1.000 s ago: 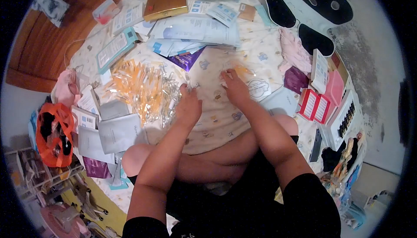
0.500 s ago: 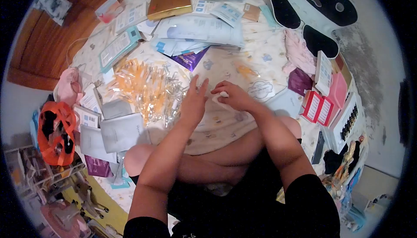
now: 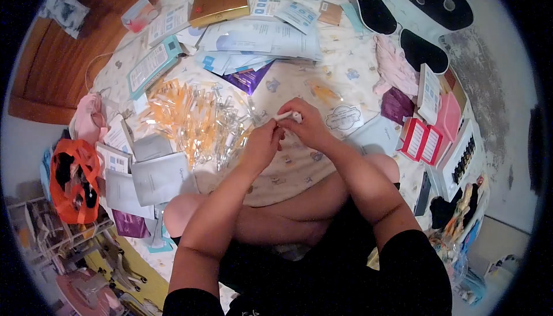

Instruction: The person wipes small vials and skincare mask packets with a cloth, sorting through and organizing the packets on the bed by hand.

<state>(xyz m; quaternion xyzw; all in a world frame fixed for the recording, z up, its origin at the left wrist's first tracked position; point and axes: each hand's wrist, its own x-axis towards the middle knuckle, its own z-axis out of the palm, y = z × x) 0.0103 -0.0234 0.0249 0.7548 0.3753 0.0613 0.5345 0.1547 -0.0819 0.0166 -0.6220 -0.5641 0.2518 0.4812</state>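
My left hand [image 3: 265, 142] and my right hand [image 3: 303, 125] meet above the patterned sheet [image 3: 271, 172]. Between their fingers is a small white item [image 3: 288, 116], its exact kind too small to tell. The fingers of both hands are closed on it. Left of my left hand lies a big pile of orange and clear slim packets [image 3: 193, 120]. A few orange packets [image 3: 324, 92] lie beyond my right hand, near a clear bag with a printed label [image 3: 344, 118].
Pale blue sachets [image 3: 259, 38], a purple sachet [image 3: 251, 78] and a gold box [image 3: 220, 0] lie ahead. Grey pouches [image 3: 161, 178] and an orange bag [image 3: 75, 180] are at the left. Red-framed packs [image 3: 420, 141] and a tray of dark vials [image 3: 458, 160] stand at the right.
My right hand has moved left from the few orange packets to meet my left hand. Both hands have closed, and a white item now shows between them.
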